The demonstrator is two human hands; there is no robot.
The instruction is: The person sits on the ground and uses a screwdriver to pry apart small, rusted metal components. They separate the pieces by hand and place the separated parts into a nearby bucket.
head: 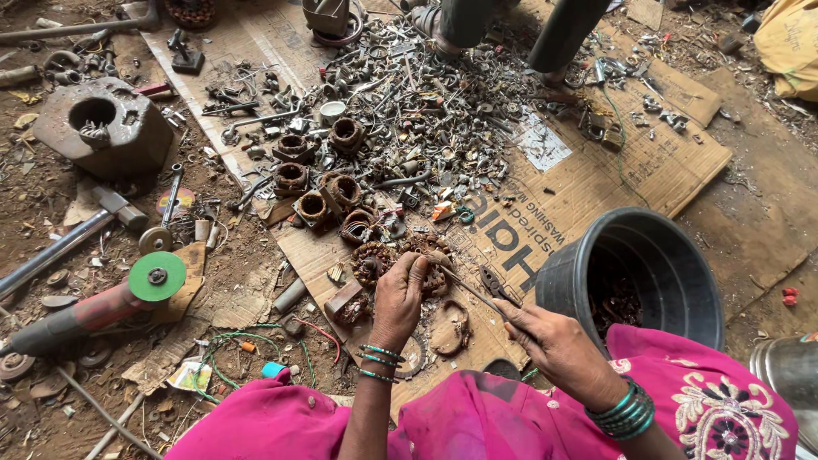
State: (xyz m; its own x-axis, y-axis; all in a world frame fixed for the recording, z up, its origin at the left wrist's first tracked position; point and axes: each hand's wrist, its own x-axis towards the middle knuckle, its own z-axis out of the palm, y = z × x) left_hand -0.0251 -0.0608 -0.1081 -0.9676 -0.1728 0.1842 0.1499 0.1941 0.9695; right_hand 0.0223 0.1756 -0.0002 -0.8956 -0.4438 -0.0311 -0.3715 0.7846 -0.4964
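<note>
Both hands work one motor stator (433, 271): left hand (399, 296) closed on it, steadying; right hand (554, 341) closed around pliers (490, 285) (jaws seemingly at the copper winding), bucket (635, 277) beside

Your left hand (399, 298) covers part of the motor coil (433, 268). At the frame's right edge, a steel pot (788, 375) is cut off.

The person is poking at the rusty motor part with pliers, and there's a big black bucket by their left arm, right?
Nearly. The black bucket sits by the right hand, not the left. The head view shows the pliers in that hand and the left hand on the motor part.
</note>
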